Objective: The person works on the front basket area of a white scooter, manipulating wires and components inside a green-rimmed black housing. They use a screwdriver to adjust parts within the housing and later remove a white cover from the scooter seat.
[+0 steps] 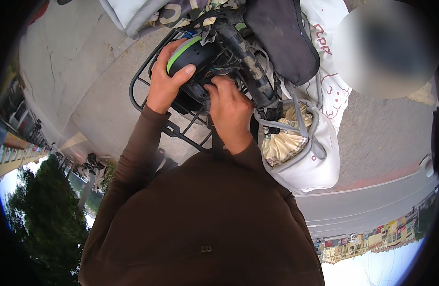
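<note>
My left hand (164,83) is wrapped round a round black housing (195,55) with a bright green rim, thumb on its face. Just below it, my right hand (229,107) has its fingers bent and pressed at a dark part by the housing; what they hold is hidden. Thin coloured wires (214,71) show above my right fingers. Both hands are over a black metal rack (133,86). A scuffed black tube (243,59) runs beside them on the right.
A dark padded cover (281,35), a white cloth with red print (336,105), a white bag (315,171) holding a cream drawstring pouch (281,148), and bundled fabric (129,14) surround the rack. Pavement (86,71) lies below; a road (353,209), trees and buildings show at the edges.
</note>
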A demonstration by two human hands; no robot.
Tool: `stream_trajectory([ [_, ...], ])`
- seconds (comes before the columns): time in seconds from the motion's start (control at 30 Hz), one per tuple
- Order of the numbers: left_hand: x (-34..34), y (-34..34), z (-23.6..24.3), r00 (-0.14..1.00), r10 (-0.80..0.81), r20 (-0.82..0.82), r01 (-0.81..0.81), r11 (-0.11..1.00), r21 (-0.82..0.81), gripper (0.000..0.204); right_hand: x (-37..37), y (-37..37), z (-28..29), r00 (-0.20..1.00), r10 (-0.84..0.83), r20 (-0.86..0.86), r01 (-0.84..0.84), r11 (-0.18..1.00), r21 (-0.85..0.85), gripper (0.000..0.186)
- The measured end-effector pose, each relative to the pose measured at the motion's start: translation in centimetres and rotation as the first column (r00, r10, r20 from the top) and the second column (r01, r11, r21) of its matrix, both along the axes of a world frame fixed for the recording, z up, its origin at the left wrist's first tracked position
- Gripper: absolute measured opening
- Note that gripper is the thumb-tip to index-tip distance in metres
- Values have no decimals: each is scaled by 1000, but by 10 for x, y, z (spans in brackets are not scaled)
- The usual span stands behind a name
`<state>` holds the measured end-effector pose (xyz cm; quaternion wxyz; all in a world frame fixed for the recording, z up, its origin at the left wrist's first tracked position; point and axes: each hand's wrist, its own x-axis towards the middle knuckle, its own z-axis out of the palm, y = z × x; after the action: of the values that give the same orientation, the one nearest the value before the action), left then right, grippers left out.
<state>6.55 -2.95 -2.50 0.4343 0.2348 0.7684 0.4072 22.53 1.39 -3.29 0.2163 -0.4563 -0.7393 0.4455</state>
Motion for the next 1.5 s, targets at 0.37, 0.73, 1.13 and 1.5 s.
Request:
stream_trajectory([
  [0.37, -5, -3, -4, 998, 13, 65, -14, 1000, 7, 69, 2, 3, -1, 995, 61, -79, -64, 997, -39, 14],
  [0.73, -4, -5, -8, 996, 20, 82, -23, 999, 36, 68, 5, 4, -7, 991, 43, -128, -58, 991, -117, 14],
  [1.13, -45, 26, 21, 804, -579, 138, 595, 788, -158, 81, 14, 5, -11, 985, 104, -136, -116, 990, -84, 20],
  [1.5, -44, 31, 16, 814, -551, 185, 579, 796, -177, 85, 10, 16, 3, 980, 119, -158, -146, 973, -177, 15],
])
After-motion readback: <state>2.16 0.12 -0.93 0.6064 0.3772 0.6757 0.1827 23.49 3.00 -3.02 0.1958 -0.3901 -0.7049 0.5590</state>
